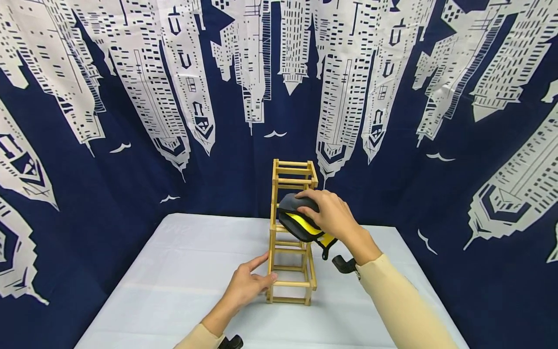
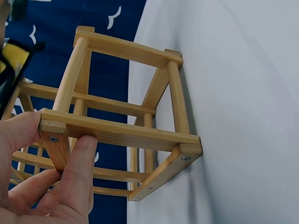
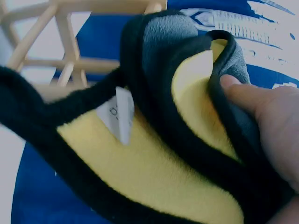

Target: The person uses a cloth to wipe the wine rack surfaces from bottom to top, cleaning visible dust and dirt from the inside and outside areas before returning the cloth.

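A wooden tiered rack (image 1: 291, 284) stands upright, its open frame made of slim posts and rails. My left hand (image 1: 244, 288) grips the near left side of the rack low down. In the left wrist view, the thumb and index finger (image 2: 80, 163) hold a corner where a rail meets a post. My right hand (image 1: 333, 215) holds a folded microfiber cloth (image 1: 301, 225) at the rack's right side, around mid-height. Grey on one face and yellow on the other, the cloth has black edging, a hanging loop (image 1: 325, 254) and a white tag (image 3: 122, 114).
Under the rack lies a white-covered table (image 1: 187, 271). Behind and on both sides hangs a navy curtain (image 1: 244, 174) printed with white upside-down buildings and birds. A black wrist camera mount (image 1: 344, 264) juts out below the right wrist.
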Action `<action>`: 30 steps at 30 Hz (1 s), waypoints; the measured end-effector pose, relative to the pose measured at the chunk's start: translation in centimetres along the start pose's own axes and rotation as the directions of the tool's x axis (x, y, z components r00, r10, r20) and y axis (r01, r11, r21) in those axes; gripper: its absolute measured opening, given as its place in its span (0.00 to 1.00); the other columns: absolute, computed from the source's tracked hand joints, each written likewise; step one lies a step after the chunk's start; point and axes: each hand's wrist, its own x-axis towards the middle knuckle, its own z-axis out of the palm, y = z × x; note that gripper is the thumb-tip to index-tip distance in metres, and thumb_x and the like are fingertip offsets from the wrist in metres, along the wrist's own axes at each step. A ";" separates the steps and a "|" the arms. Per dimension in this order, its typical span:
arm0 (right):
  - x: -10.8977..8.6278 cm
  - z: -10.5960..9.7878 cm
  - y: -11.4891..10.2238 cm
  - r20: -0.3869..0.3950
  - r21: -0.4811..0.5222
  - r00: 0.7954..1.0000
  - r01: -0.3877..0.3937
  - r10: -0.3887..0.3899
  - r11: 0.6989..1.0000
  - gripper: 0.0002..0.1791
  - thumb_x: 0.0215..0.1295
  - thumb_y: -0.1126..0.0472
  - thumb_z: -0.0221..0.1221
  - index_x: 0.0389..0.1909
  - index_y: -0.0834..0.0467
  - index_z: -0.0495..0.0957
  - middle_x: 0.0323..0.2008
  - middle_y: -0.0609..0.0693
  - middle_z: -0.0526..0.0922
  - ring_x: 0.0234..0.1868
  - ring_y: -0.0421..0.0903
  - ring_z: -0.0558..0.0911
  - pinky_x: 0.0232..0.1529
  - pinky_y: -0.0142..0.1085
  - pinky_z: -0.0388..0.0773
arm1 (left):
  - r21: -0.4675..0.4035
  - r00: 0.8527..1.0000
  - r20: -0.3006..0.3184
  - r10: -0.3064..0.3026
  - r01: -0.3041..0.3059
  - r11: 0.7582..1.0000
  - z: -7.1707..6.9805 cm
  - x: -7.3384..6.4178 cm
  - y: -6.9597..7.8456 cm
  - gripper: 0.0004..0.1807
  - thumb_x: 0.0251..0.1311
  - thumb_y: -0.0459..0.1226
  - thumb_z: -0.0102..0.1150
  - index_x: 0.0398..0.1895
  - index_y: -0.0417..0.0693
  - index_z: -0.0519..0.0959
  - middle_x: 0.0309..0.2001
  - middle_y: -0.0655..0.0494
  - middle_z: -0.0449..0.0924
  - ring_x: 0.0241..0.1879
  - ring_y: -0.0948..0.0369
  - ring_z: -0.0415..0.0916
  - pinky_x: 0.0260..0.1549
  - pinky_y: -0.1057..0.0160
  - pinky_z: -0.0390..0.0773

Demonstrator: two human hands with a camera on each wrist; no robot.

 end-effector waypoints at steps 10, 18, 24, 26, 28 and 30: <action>-2.0 0.5 4.3 -0.069 -0.165 0.992 0.091 -0.103 0.982 0.18 0.79 0.57 0.76 0.66 0.45 0.94 0.61 0.55 0.89 0.36 0.50 0.82 0.38 0.44 0.83 | 0.002 0.999 0.002 -0.040 0.040 0.999 0.2 -0.1 0.0 0.44 0.71 0.44 0.83 0.88 0.54 0.76 0.31 0.47 0.96 0.32 0.62 0.87 0.32 0.63 0.81; -1.6 1.7 4.2 -0.022 -0.167 0.998 0.062 -0.066 0.984 0.18 0.81 0.59 0.74 0.66 0.44 0.94 0.61 0.52 0.93 0.57 0.56 0.86 0.59 0.57 0.82 | 0.000 1.000 -0.001 -0.029 0.029 1.000 -0.1 0.0 0.2 0.44 0.71 0.44 0.84 0.88 0.54 0.76 0.32 0.44 0.96 0.34 0.60 0.89 0.33 0.62 0.82; -1.8 1.4 3.3 0.085 -0.047 0.996 -0.014 0.018 0.999 0.21 0.83 0.50 0.73 0.70 0.51 0.92 0.66 0.57 0.90 0.63 0.62 0.90 0.61 0.60 0.89 | -0.013 1.000 0.007 -0.025 0.026 1.000 -0.2 -0.1 -0.1 0.44 0.71 0.44 0.83 0.88 0.53 0.75 0.32 0.47 0.97 0.35 0.60 0.90 0.35 0.61 0.84; -1.9 1.4 3.5 0.117 -0.007 0.992 -0.047 0.047 0.999 0.27 0.79 0.43 0.76 0.72 0.51 0.90 0.69 0.57 0.88 0.64 0.62 0.90 0.62 0.60 0.90 | -0.019 1.000 0.006 -0.021 0.022 1.000 -0.2 -0.1 0.0 0.44 0.71 0.44 0.83 0.88 0.53 0.76 0.31 0.48 0.96 0.33 0.61 0.89 0.34 0.62 0.83; -2.0 1.2 3.7 0.145 0.018 0.987 -0.066 0.063 0.998 0.34 0.74 0.40 0.79 0.74 0.51 0.89 0.71 0.58 0.86 0.66 0.64 0.89 0.65 0.61 0.89 | -0.017 1.000 0.003 -0.022 0.022 1.000 -0.1 0.0 0.0 0.44 0.71 0.44 0.83 0.88 0.54 0.76 0.30 0.49 0.96 0.33 0.61 0.88 0.33 0.62 0.82; -2.1 1.1 3.9 0.168 0.033 0.984 -0.067 0.061 0.997 0.38 0.70 0.39 0.82 0.76 0.51 0.87 0.72 0.58 0.85 0.67 0.64 0.88 0.65 0.61 0.88 | -0.018 1.000 0.000 -0.024 0.024 1.000 -0.1 0.0 0.0 0.44 0.71 0.44 0.84 0.88 0.54 0.76 0.29 0.49 0.95 0.33 0.61 0.87 0.33 0.62 0.82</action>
